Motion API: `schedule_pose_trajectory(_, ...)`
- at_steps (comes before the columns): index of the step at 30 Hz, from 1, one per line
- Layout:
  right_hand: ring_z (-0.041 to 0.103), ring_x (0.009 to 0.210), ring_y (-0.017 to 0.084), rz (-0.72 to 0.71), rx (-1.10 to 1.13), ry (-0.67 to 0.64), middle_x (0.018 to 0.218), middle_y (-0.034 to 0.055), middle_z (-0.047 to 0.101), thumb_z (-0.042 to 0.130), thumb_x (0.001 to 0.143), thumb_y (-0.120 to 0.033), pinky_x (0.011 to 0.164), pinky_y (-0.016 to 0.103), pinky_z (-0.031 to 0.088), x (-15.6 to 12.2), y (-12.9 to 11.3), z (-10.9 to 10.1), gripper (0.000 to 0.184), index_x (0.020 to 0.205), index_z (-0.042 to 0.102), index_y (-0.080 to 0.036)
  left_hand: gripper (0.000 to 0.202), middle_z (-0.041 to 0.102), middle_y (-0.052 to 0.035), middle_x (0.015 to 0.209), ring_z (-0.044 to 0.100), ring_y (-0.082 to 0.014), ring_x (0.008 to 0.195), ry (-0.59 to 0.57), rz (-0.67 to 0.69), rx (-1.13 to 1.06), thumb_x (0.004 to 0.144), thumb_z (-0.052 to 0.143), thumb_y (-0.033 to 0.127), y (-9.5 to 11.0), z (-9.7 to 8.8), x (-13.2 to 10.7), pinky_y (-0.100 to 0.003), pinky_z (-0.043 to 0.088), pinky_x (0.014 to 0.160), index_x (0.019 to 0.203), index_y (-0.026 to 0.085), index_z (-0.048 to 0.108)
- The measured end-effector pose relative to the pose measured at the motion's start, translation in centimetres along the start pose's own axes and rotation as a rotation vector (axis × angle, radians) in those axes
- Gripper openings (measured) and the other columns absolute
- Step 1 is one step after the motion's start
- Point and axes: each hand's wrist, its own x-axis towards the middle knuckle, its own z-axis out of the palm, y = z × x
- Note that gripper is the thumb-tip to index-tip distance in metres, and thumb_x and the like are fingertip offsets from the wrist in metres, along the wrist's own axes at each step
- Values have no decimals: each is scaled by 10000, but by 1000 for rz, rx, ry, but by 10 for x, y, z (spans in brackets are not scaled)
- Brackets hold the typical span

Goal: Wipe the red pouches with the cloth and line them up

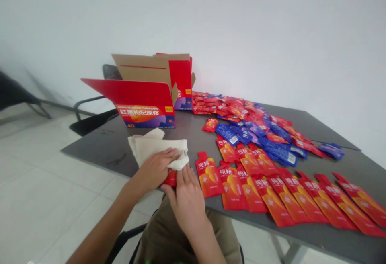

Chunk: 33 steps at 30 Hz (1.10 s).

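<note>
A white wall rises behind a grey desk [105, 152], with pale floor tiles [51, 199] below and a dark chair back [111, 71] just beyond the desk at 11 o'clock. At the desk's near edge, the left hand [153, 169] is closed over a folded white cloth [158, 149], its fingers pressing down on the fabric. The right hand [187, 199] stands upright just beside it, its fingers spread and touching the cloth's lower edge. A red sachet [171, 178] is caught between the hands, mostly hidden, with only a small red patch showing beneath the cloth. At 11 o'clock stands an open red cardboard carton [141, 103], printed with Chinese text and "40". Beyond the hands at 1 o'clock lie blue sachets [256, 137], mixed among red ones, with a dense heap of red sachets [223, 105] behind them. At 3 o'clock, neat overlapping rows of orange-and-red sachets [301, 199] cover the desk's right side, their spouts pointing away.
</note>
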Motion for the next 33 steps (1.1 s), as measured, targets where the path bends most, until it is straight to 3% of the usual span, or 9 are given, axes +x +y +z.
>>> schedule_pose_trajectory(3, 416, 1337, 336, 11, -3, -3, 1399, 272, 451, 579, 891, -396, 1105, 462, 375, 0, 0, 0, 629, 1360, 473, 9, 665, 504, -81, 1421, 412, -183, 1353, 5, 6, 4, 722, 367, -5, -2, 1, 10, -392, 320, 1146, 1352, 145, 516)
schedule_pose_trajectory(8, 364, 1373, 313, 3, 31, 2, 1445, 245, 401, 593, 882, -366, 1131, 440, 343, -1, 0, 1, 594, 1342, 500, -2, 647, 447, -63, 1466, 394, -183, 1366, 11, 36, -22, 759, 350, 8, 3, 2, -25, -409, 335, 1140, 1369, 168, 497)
schedule_pose_trajectory(10, 350, 1381, 311, -3, 36, 3, 1458, 237, 385, 592, 883, -361, 1140, 438, 329, -1, 1, 2, 592, 1348, 495, -6, 652, 448, -64, 1465, 397, -186, 1364, 16, 23, -18, 762, 354, 10, 2, 2, -28, -419, 335, 1140, 1381, 171, 482)
schedule_pose_trajectory(15, 390, 1356, 334, 0, 10, 10, 1427, 258, 424, 583, 887, -403, 1115, 464, 360, -2, 1, 3, 662, 1384, 439, 11, 643, 500, -86, 1423, 409, -202, 1357, 1, 31, 5, 748, 363, 4, -6, 3, 11, -414, 314, 1150, 1358, 143, 514)
schedule_pose_trajectory(17, 400, 1350, 332, 6, 13, 17, 1422, 257, 432, 586, 885, -403, 1112, 461, 366, -2, 1, 4, 658, 1380, 446, 6, 637, 502, -76, 1422, 419, -198, 1349, 1, 44, 2, 754, 362, 7, -6, 2, 14, -407, 327, 1143, 1353, 154, 521)
schedule_pose_trajectory(22, 380, 1367, 304, 34, 64, 48, 1458, 216, 399, 590, 881, -410, 1135, 421, 340, -3, -1, 5, 614, 1357, 495, -34, 609, 478, -55, 1443, 425, -178, 1346, 50, 59, -16, 785, 353, 38, -4, 4, -27, -394, 351, 1130, 1353, 178, 520)
schedule_pose_trajectory(24, 370, 1373, 303, 35, 63, 53, 1466, 213, 386, 584, 885, -415, 1138, 421, 335, -3, -2, 5, 623, 1363, 486, -28, 603, 481, -61, 1439, 423, -190, 1347, 62, 55, -9, 778, 360, 44, -5, 5, -32, -405, 350, 1130, 1341, 173, 534)
schedule_pose_trajectory(30, 388, 1361, 312, 35, 37, 36, 1431, 245, 429, 564, 887, -470, 1127, 431, 348, -2, -2, 3, 690, 1394, 437, -20, 624, 539, -69, 1387, 450, -203, 1327, 34, 49, 47, 750, 363, 16, -12, 6, 12, -413, 353, 1127, 1322, 172, 559)
schedule_pose_trajectory(33, 389, 1362, 300, 33, 58, 49, 1431, 223, 442, 547, 891, -493, 1135, 416, 339, -3, -2, 5, 676, 1388, 457, -44, 597, 526, -61, 1399, 458, -195, 1321, 57, 95, 17, 781, 361, 37, -14, 10, 2, -396, 364, 1121, 1329, 180, 552)
